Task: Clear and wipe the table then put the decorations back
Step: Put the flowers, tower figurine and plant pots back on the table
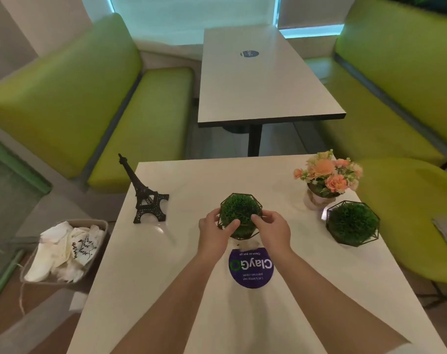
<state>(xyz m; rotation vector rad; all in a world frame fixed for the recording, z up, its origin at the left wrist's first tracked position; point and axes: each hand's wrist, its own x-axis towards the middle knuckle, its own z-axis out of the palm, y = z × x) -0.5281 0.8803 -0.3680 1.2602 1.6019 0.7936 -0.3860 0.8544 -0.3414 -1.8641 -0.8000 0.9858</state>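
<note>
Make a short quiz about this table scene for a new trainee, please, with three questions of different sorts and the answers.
1. True or false: both hands hold the same grass planter.
2. Multiple choice: what stands near the table's left edge? A) a candle B) a tower model C) a cup
3. Short answer: how many grass planters are on the table?

Key
1. True: the left hand and the right hand grip the middle grass planter from either side.
2. B: the tower model stands upright on the table.
3. Two: the held one and a second grass planter at the right, in front of the flower pot.
</note>
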